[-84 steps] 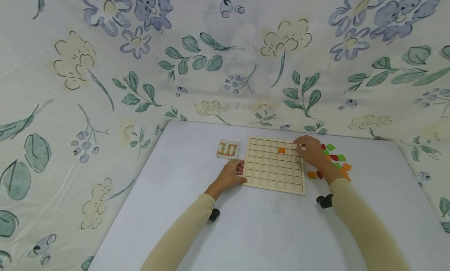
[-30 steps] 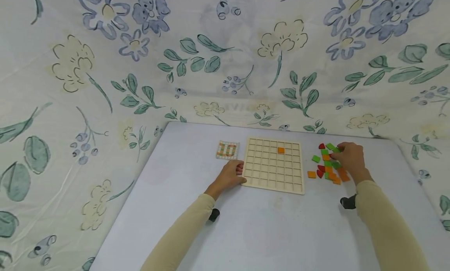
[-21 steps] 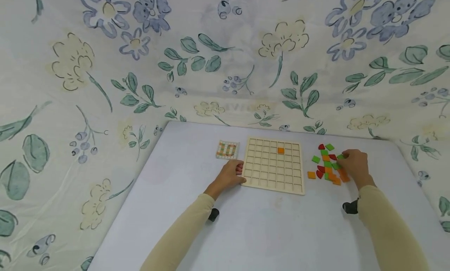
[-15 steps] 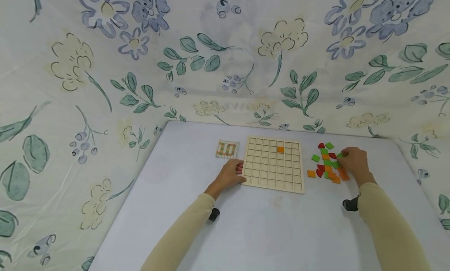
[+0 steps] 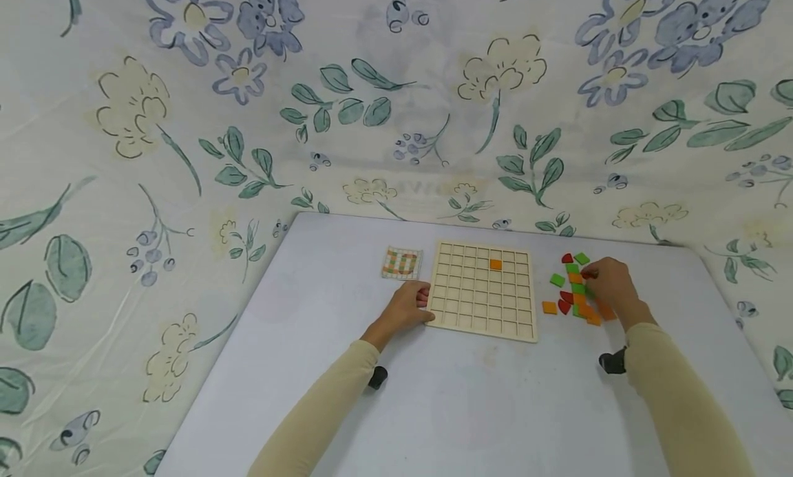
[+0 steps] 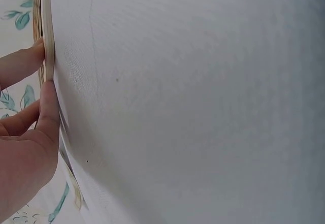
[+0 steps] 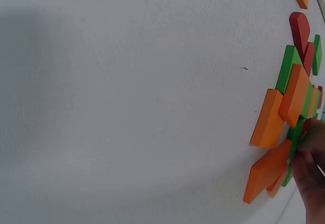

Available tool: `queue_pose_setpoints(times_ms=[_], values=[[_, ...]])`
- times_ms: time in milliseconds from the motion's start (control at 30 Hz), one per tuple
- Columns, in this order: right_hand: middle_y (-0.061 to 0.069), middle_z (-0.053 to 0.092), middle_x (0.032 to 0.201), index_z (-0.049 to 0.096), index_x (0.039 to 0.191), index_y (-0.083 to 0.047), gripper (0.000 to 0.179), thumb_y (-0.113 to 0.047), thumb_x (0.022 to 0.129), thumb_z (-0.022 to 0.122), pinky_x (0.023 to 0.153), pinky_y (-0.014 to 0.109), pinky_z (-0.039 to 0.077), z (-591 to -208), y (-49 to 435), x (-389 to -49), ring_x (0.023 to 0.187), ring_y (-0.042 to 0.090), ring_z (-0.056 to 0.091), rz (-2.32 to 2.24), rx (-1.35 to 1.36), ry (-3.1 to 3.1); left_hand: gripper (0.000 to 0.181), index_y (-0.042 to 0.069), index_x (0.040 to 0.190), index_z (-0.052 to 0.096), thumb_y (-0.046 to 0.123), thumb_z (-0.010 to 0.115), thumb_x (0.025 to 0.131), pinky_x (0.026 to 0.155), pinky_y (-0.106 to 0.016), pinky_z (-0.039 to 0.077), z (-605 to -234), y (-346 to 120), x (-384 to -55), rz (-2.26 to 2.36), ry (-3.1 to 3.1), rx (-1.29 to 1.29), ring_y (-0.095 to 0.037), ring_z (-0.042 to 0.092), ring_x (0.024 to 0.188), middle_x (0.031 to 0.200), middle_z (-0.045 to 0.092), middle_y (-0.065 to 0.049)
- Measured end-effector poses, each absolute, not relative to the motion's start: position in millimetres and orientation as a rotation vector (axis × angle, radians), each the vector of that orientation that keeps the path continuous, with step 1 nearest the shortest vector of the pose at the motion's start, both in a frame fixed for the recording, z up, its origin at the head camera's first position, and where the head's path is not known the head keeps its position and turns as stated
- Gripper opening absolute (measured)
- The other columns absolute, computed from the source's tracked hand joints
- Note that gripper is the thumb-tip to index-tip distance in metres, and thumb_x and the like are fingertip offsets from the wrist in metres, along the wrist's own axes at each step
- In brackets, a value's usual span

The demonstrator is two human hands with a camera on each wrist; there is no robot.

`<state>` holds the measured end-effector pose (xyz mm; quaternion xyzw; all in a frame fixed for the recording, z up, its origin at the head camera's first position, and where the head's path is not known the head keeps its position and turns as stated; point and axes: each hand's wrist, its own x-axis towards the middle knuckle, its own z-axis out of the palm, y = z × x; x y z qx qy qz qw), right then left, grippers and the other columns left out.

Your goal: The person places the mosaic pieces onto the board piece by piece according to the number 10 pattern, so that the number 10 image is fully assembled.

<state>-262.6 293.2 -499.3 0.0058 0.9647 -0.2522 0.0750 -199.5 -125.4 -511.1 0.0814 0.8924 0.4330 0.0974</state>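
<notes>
A wooden grid board lies on the white table with one orange square tile in a cell near its far side. My left hand pinches the board's left edge between thumb and fingers; the left wrist view shows the board's rim between them. To the right of the board my right hand is over a loose pile of tiles, its thumb and fingertips pinching a red rounded tile. In the right wrist view green tiles crowd those fingertips, and orange tiles lie just beside. The hand covers part of the pile.
A small patterned card lies left of the board. Green tiles, red tiles and an orange tile are scattered between board and right hand. Flowered cloth hangs behind the table's far edge.
My right hand went from the board's far right corner to the tile pile, lingered by a green tile, then shifted left onto the red tile. The left hand stays at the board.
</notes>
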Motion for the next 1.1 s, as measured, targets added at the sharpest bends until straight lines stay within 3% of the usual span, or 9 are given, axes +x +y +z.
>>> queue_pose_setpoints(times_ms=[133, 367, 533, 733, 1100], values=[[0.029, 0.057, 0.112, 0.062, 0.114, 0.011, 0.025, 0.003, 0.09, 0.057, 0.095, 0.058, 0.046, -499.7, 294.4, -259.1, 0.1, 0.043, 0.049, -0.827, 0.042, 2.867, 0.065, -0.011, 0.13, 0.053, -0.006, 0.082, 0.072, 0.085, -0.025, 0.053, -511.2, -125.1, -198.7, 1.291, 2.634, 0.24, -0.021, 0.057, 0.097, 0.107, 0.056, -0.012], [0.028, 0.056, 0.116, 0.058, 0.121, 0.009, 0.033, -0.011, 0.095, 0.062, 0.097, 0.058, 0.045, -506.8, 294.3, -257.2, 0.104, 0.042, 0.048, -0.886, 0.06, 2.905, 0.066, -0.01, 0.13, 0.052, -0.006, 0.082, 0.072, 0.087, -0.025, 0.053, -510.3, -126.5, -197.7, 1.295, 2.639, 0.243, -0.022, 0.058, 0.099, 0.109, 0.055, -0.012], [0.028, 0.058, 0.115, 0.061, 0.117, 0.007, 0.026, -0.004, 0.094, 0.058, 0.095, 0.058, 0.046, -509.1, 293.9, -258.4, 0.102, 0.041, 0.048, -0.916, 0.038, 2.912, 0.067, -0.01, 0.131, 0.051, -0.007, 0.081, 0.072, 0.087, -0.024, 0.053, -510.6, -126.4, -197.6, 1.31, 2.63, 0.251, -0.023, 0.057, 0.1, 0.109, 0.054, -0.013], [0.029, 0.056, 0.113, 0.058, 0.12, 0.01, 0.034, -0.001, 0.087, 0.059, 0.093, 0.058, 0.046, -505.0, 294.4, -256.6, 0.1, 0.041, 0.049, -0.896, 0.037, 2.935, 0.067, -0.009, 0.132, 0.051, -0.006, 0.081, 0.072, 0.086, -0.022, 0.053, -510.9, -126.0, -197.5, 1.293, 2.63, 0.238, -0.023, 0.056, 0.1, 0.109, 0.053, -0.012], [0.031, 0.055, 0.117, 0.051, 0.127, 0.012, 0.04, -0.002, 0.091, 0.06, 0.098, 0.058, 0.044, -501.3, 292.1, -262.6, 0.104, 0.043, 0.049, -0.904, 0.202, 2.907, 0.067, -0.009, 0.131, 0.051, -0.007, 0.082, 0.071, 0.086, -0.022, 0.053, -509.4, -126.6, -197.1, 1.317, 2.622, 0.257, -0.022, 0.056, 0.099, 0.109, 0.053, -0.012]])
